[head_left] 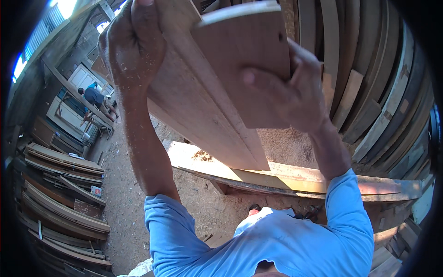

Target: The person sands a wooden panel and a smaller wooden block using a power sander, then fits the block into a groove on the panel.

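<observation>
My left hand (134, 51) is closed round the upper left edge of a long, pale wooden board (198, 111). That board stands tilted, with its lower end meeting a wooden bench (295, 177); a lengthwise step or groove runs down its face. My right hand (304, 90) grips a wide, thin reddish-brown wooden panel (249, 55), thumb against its near face and fingers round its right edge. The panel has a pale, slightly curved top edge and a small dark hole near its upper right corner. It overlaps the right side of the board; whether the two are joined I cannot tell.
Many planks (369, 69) lean in a row at the right. Stacked boards (69, 198) lie along the left. Sawdust heaps (201, 156) sit on the bench, and shavings cover the floor (124, 184). Another person (94, 97) bends beside a stand far left.
</observation>
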Motion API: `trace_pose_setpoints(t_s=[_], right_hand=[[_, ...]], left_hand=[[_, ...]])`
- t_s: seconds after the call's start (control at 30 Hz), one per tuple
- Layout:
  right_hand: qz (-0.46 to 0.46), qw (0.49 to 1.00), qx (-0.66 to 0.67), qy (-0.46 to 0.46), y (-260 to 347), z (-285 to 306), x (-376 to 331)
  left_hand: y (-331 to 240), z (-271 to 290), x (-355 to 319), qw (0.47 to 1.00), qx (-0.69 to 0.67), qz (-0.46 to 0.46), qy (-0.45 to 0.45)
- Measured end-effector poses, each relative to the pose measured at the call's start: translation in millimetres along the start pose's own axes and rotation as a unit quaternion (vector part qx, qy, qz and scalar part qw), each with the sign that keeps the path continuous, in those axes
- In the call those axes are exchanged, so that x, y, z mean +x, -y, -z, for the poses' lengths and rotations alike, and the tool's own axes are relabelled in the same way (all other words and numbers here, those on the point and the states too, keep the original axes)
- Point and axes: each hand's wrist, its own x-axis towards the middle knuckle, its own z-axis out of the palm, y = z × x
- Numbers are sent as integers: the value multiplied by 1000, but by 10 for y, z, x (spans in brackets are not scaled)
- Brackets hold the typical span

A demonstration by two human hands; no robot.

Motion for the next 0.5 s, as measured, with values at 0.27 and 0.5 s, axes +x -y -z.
trace_pose_setpoints(t_s=[0.27,0.5], right_hand=[[155,981,6,119,968,523,715],[101,991,-69,57,175,1184,54]], left_hand=[[-108,-109,43,989,-84,-112,57],[455,196,18,983,131,-126,-32]])
